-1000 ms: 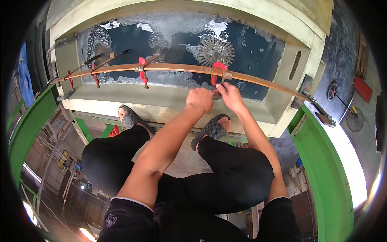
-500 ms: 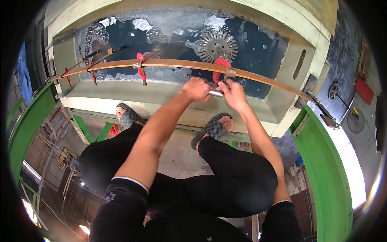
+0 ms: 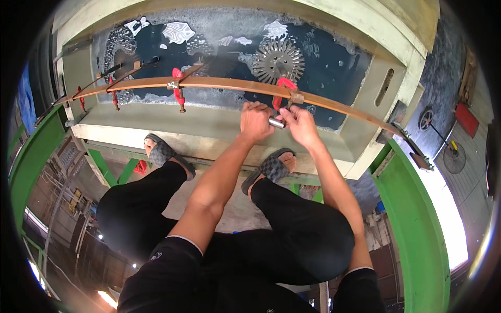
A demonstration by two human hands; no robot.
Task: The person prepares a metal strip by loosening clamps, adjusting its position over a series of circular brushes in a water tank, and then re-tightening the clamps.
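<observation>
The left hand's (image 3: pixel 255 122) fingers wrap round a metal cylinder (image 3: pixel 277 123), best kept steady below the red C-clamp (image 3: pixel 286 83) on the brown strip (image 3: pixel 229 82); the right hand's (image 3: pixel 303 126) fingers curl near, grip unclear.

Bright, even light across the middle, burnt-out white glare on the right beyond the green beam (image 3: pixel 424 224), rippled white reflections on the dark water (image 3: pixel 334 68), wooden strip (image 3: pixel 224 82) fairly sharp, dim near left with bright spots, black trousers (image 3: pixel 302 232) losing detail, fisheye edges bending into black corners
</observation>
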